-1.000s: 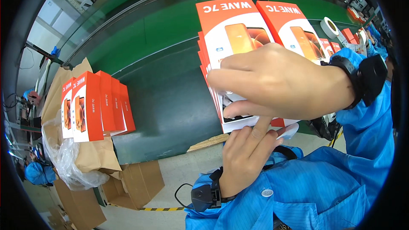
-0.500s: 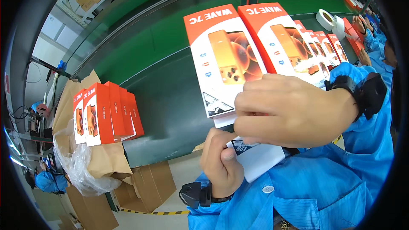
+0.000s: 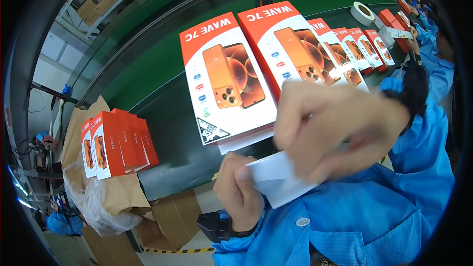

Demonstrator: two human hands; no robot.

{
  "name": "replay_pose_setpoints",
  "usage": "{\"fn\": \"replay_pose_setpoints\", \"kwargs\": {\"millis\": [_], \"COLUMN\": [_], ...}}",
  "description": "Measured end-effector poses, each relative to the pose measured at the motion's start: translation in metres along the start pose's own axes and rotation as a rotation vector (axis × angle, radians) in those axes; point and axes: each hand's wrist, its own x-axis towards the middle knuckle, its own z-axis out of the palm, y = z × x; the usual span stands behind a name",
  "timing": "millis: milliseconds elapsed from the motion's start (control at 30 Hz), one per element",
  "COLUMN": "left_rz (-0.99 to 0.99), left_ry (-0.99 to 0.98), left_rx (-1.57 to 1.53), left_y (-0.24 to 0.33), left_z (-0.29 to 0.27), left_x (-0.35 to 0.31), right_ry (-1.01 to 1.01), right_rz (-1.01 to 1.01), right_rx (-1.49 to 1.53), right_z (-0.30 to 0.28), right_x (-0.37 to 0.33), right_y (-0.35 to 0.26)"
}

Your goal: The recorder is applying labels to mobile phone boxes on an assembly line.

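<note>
Pinching a white sheet [image 3: 278, 187], left fingers [image 3: 242, 173] curled.

White piece [image 3: 276, 175] in my left hand [image 3: 236, 189]: smooth, paper-like, low sheen. Two large cartons [image 3: 224, 76], near edge of the tabletop [image 3: 170, 133]: printed card, glossy. Tabletop itself: dark green, smooth, faintly reflective. Smaller cartons [image 3: 118, 143], left edge: coated card, soft gloss. Brown paper [image 3: 125, 187] — matt, creased. Clear bag [image 3: 101, 204]: thin plastic, crinkled, shiny. Open box [image 3: 177, 216], below the near-left corner: plain cardboard, matt. My jacket [image 3: 340, 212]: blue woven cloth, wrinkled — its button [image 3: 302, 222] smooth, plastic-looking.
</note>
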Motion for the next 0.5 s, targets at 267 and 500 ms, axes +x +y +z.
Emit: {"fn": "replay_pose_setpoints", "kwargs": {"millis": [267, 500], "left_rz": [0.634, 0.672], "left_ry": [-0.409, -0.347], "left_rx": [0.121, 0.454], "left_y": [0.009, 0.002], "left_z": [0.037, 0.073], "left_x": [0.003, 0.004], "right_ry": [-0.189, -0.234], "right_rz": [0.560, 0.516], "right_rx": [-0.165, -0.120], "right_z": [-0.038, -0.045], "right_x": [-0.004, -0.007], "right_y": [-0.002, 0.025]}}
